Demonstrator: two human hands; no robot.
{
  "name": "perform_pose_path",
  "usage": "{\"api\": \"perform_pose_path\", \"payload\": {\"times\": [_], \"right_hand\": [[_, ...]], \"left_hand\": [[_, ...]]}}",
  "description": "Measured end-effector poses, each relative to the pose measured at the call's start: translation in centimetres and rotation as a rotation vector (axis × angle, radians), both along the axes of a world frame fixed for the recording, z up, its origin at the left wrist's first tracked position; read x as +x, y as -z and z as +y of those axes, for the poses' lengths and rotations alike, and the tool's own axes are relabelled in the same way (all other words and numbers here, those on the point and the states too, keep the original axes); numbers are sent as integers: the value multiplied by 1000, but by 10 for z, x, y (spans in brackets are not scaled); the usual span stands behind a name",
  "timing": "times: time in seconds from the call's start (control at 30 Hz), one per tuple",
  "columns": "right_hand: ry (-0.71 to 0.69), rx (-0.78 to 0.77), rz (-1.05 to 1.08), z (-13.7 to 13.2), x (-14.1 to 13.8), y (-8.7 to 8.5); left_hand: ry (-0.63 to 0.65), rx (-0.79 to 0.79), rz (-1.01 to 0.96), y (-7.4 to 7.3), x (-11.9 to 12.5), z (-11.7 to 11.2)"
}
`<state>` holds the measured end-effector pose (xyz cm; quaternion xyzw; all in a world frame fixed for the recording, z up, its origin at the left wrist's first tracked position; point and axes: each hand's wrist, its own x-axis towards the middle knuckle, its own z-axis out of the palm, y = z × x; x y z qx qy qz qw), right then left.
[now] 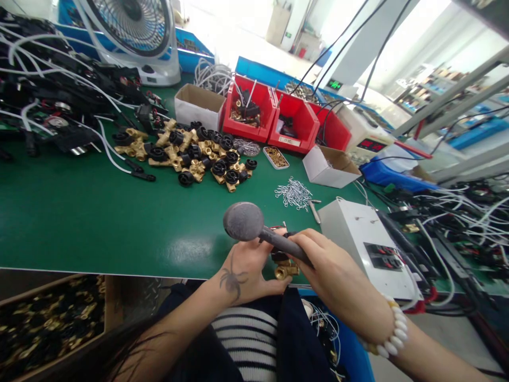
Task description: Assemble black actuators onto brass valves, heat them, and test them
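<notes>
My right hand (pixel 338 276) is closed round the handle of a dark grey mallet (pixel 243 222), its rounded head pointing up and left over the bench. Below that handle, my left hand (pixel 248 268) steadies a brass valve fitting (pixel 283 270) with a black part on top, close to the bench's front edge. The left thumb lies along the brass; the other fingers are partly hidden behind the mallet. Farther back lie a heap of bent wire clips (pixel 294 193) and a small metal tool (pixel 314 212).
Brass fittings with black caps (pixel 194 154) are piled mid-bench. Behind stand red bins (pixel 292 124), a white carton (pixel 332 167) and a fan (pixel 133 26). A grey control box (pixel 360 244) is beside my right forearm; cabled black assemblies (pixel 59 106) lie left.
</notes>
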<state>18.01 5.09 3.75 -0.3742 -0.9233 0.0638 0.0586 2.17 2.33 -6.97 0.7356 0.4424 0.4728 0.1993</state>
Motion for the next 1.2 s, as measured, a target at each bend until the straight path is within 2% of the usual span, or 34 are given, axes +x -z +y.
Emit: {"api": "perform_pose_path", "payload": {"times": [0.1,0.27,0.37,0.43,0.57,0.67,0.73,0.83,0.93,1.0,1.13,1.2], "right_hand": [[-45,77,-31,-2,-1,0],[-207,272,-70,-5,-4,4],[-245,268,-42,-1,1,5],[-162,154,25,3,8,1],[161,-99,202,0,31,-20],[400,-207,376,-14,53,-30],[502,-207,458,-25,63,-28],[530,-167,345,-35,70,-19],[475,-247,154,-35,71,-15],[501,-219,195,-35,73,-18],[634,-31,400,-37,76,-17],[574,-59,324,-38,74,-12]], "left_hand": [[19,-35,-5,0,-1,-1],[2,-121,-25,-3,-2,-5],[-16,-138,-40,-7,-3,-4],[-28,-121,-43,-9,-3,-3],[-40,-128,-100,-8,-3,-2],[-48,-167,-121,-8,-3,-4],[-52,-181,-119,-8,-3,-4],[-41,-186,-122,-7,-3,-4],[-38,-174,-136,-7,-3,-3],[-41,-176,-135,-6,-3,-3],[-46,-178,-134,-5,-2,-4],[-47,-170,-134,-5,-2,-4]]}}
